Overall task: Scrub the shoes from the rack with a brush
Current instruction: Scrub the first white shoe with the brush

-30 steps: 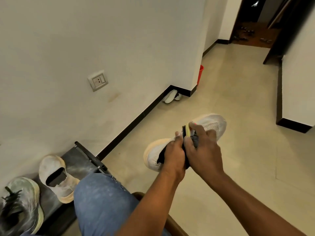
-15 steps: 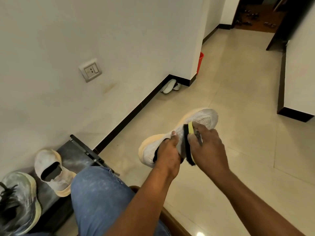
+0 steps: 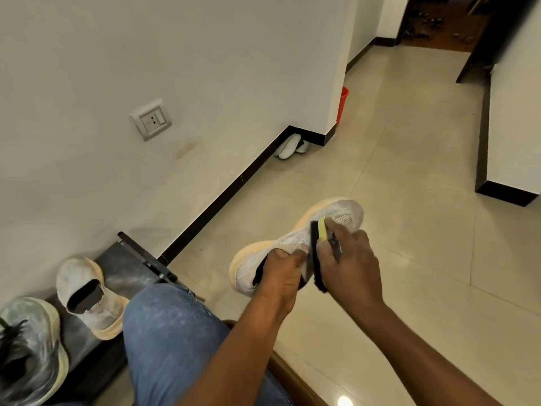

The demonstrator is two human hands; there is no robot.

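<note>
Hands meet over the floor at about four o'clock from centre in our head view. Our left hand [image 3: 282,276] grips a white shoe [image 3: 295,241] at its dark opening, toe pointing toward one o'clock. Our right hand [image 3: 348,265] curls around a brush [image 3: 317,241] with a yellow back, its black bristles pressed against the shoe's mesh side. At eight o'clock we see the dark rack [image 3: 126,271] holding a second white shoe [image 3: 87,297] and, beside it, a grey shoe [image 3: 29,347]. Our knee in blue jeans [image 3: 175,332] sits at six o'clock.
</note>
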